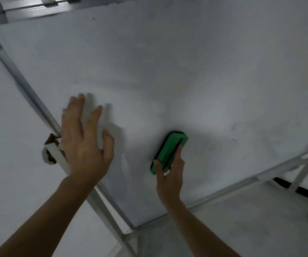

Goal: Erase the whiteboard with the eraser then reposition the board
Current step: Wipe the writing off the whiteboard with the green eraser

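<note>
- At about 9 o'clock from the picture's centre, a crumpled, cloth-like wad [50, 154] hangs on the whiteboard's metal frame [29, 93]; what it is cannot be told.
- Just beside it, the left hand [86, 143] is open, fingers spread, palm towards the whiteboard [168, 71]; its shadow falls close on the surface, but whether it touches cannot be told.
- The whiteboard fills most of the view, tilted, with only faint grey smears and a small mark at about 3 o'clock from the eraser [169, 152]. It looks like a stiff, smooth, slippery panel, best taken by the frame edges for repositioning, since a flat palm would likely slide.
- The green eraser lies flat on the board, below centre at about 6 o'clock. It seems light and rigid, with a dark pad beneath and a groove along its back that suits a fingertip grip.
- The right hand [169, 175] grips the eraser, thumb on its left edge, fingers along the groove and right side.
- At about 4 o'clock, stand tubes [271, 173] cross below the board's lower edge, with a dark cable-like strip [297, 190] beyond; both could snag when the board is shifted.
</note>
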A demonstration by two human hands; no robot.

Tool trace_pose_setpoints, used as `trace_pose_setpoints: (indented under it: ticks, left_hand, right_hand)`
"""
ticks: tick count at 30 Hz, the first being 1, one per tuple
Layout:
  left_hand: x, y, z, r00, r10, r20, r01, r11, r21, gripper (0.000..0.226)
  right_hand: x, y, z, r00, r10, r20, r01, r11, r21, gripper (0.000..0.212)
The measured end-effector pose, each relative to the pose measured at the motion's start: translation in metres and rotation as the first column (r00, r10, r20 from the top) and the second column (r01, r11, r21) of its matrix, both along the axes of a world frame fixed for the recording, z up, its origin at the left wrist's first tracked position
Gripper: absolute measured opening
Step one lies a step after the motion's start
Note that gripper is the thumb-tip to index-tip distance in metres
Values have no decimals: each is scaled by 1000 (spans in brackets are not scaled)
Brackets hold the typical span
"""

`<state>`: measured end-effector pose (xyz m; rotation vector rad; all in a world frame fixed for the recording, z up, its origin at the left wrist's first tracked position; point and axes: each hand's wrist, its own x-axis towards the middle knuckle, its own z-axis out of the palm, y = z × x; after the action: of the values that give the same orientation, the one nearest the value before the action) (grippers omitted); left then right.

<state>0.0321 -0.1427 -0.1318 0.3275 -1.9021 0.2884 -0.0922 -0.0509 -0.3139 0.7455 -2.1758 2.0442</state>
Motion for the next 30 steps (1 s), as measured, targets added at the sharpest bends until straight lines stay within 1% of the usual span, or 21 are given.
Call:
trace_pose_setpoints:
  ticks: [2,3,4,5,7,8,9,11,14,16,17,18,19,20,21,22,23,24,26,28,30]
  left_hand:
    - [-18,6,-2,992,-48,113,55,997,-55,41]
    - [-25,8,-4,984,-74,159,85,994,-63,42]
    - [-30,10,-6,974,-93,206,108,992,-63,42]
    - [-35,11,-8,962,-108,252,129,989,-68,42]
    - [-41,9,-12,933,-125,337,163,983,-85,41]
    - [-43,8,-14,921,-135,366,180,979,-91,40]
    - [-46,6,-15,910,-145,387,196,976,-95,39]
    - [-51,3,-16,899,-161,407,218,971,-96,38]
    - [-62,0,-12,897,-188,401,248,963,-105,36]
    - [-69,0,-10,897,-205,392,270,956,-119,35]
    - [-72,0,-9,896,-213,390,281,951,-126,34]
    - [-74,0,-8,893,-222,392,292,948,-129,33]
    - [-77,0,-6,891,-228,393,303,943,-140,32]
    - [-80,0,-6,890,-230,394,310,939,-152,33]
    - [-82,0,-6,889,-232,394,317,934,-163,33]
    - [-85,-1,-6,888,-239,392,328,928,-176,34]
    - [-87,0,-7,889,-242,388,331,925,-183,34]
    - [-90,-1,-7,890,-246,384,337,921,-193,33]
    - [-95,-2,-8,892,-253,376,346,916,-203,32]
    - [-99,-2,-7,891,-267,367,359,909,-210,31]
    - [-103,-1,-7,888,-277,366,372,902,-220,31]
  right_hand:
    - [-13,2,-4,999,-41,10,42,999,-17,78]
    - [-16,3,-11,993,-71,95,73,997,-20,78]
    - [-18,6,-26,966,-89,242,93,996,-5,80]
    - [-21,8,-45,897,-87,434,89,996,16,82]
    - [-29,12,-75,629,-31,776,49,999,-1,86]
    - [-33,12,-78,530,8,848,46,998,-39,86]
    - [-40,10,-72,503,38,864,73,994,-86,86]
    - [-53,7,-35,605,57,794,158,969,-191,82]
    - [-68,9,24,831,9,557,191,935,-299,81]
    - [-64,13,30,891,-61,449,183,955,-233,80]
    - [-60,17,20,883,-107,458,203,965,-166,79]
    - [-58,20,2,837,-129,532,217,971,-106,78]
    - [-59,21,-15,726,-119,678,219,974,-64,75]
    - [-61,24,-29,539,-47,841,217,973,-84,71]
    - [-67,27,-34,339,46,940,210,970,-123,65]
    - [-73,28,-28,232,116,966,200,966,-164,61]
    - [-80,28,-20,202,159,966,213,956,-202,60]
    - [-90,26,-10,243,161,956,267,937,-226,61]
    - [-107,25,17,478,58,876,344,906,-248,67]
    - [-114,24,37,697,-45,716,341,899,-276,75]
    - [-104,22,32,812,-163,560,334,917,-218,76]
